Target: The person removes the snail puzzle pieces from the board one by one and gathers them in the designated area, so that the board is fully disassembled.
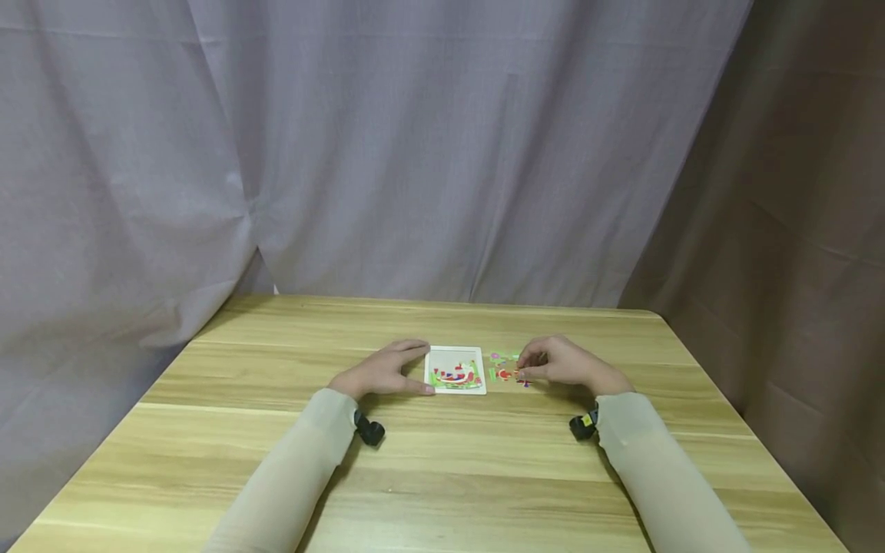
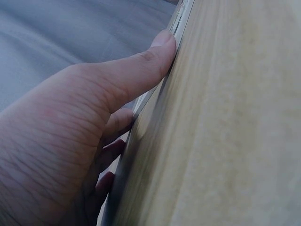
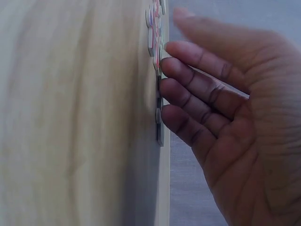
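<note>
The work in hand looked like picking up loose pieces to lay in a part-filled tray; the next move, as I judged it, called for a light fingertip pinch on one flat piece while the tray was kept steady.

From the left, the left hand (image 1: 387,370) lay at the tray's left side, thumb and fingers spread apart rather than clenched; its thumb (image 2: 162,41) touched the edge near the closer left corner, and its index finger reached to the farther one, so that it seemed to brace the tray rather than grasp it; the white-rimmed tray (image 1: 448,357) lay flat on the worktop (image 1: 442,468), bare in its far part, with bright inlaid pieces (image 1: 458,377) gathered in the near part.

Just right of the tray, apart from its rim, lay a cluster of loose pieces (image 1: 503,375), red, green and other colours; the right hand (image 1: 563,362) came over their right side, fingers gently bent, fingertips at or very near the pieces; the right wrist view showed a gap between thumb and index finger; whether a piece was gripped there, I could not tell.
</note>
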`<state>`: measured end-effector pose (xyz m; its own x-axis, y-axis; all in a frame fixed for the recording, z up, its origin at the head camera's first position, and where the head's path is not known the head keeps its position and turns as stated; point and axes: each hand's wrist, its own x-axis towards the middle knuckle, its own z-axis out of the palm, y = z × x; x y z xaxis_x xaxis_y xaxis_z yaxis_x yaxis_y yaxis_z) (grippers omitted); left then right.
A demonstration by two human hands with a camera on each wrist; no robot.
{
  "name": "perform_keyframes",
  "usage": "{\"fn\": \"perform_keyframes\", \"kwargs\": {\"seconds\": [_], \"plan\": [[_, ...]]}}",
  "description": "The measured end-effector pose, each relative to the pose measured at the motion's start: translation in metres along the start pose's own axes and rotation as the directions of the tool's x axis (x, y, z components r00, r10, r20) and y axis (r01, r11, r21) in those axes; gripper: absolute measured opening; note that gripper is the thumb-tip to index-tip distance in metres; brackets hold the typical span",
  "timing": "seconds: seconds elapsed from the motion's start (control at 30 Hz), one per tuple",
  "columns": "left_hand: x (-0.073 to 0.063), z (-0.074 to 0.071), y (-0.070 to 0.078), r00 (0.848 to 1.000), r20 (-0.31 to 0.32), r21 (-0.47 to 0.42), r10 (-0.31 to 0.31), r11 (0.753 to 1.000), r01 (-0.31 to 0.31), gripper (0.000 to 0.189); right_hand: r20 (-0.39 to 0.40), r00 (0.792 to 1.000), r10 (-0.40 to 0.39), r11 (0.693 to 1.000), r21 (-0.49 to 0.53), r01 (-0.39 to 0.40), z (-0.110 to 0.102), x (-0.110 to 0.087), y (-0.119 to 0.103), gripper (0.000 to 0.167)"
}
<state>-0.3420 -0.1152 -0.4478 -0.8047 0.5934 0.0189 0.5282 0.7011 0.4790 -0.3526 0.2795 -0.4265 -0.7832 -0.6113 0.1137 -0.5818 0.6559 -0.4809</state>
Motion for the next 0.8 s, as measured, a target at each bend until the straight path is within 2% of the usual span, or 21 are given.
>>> {"fn": "perform_keyframes", "kwargs": {"seconds": [0.4, 0.8], "plan": [[0.001, 0.002, -0.001, 1.000, 0.002, 0.009, -0.003, 1.000, 0.003, 0.100, -0.024, 1.000, 0.010, 0.998, 0.062, -0.008, 0.000, 0.000, 0.001, 0.014], [0.000, 0.002, -0.001, 1.000, 0.001, 0.004, -0.001, 1.000, 0.001, 0.100, -0.034, 0.999, -0.015, 0.999, 0.041, 0.016, -0.003, -0.002, -0.009, 0.016]]}}
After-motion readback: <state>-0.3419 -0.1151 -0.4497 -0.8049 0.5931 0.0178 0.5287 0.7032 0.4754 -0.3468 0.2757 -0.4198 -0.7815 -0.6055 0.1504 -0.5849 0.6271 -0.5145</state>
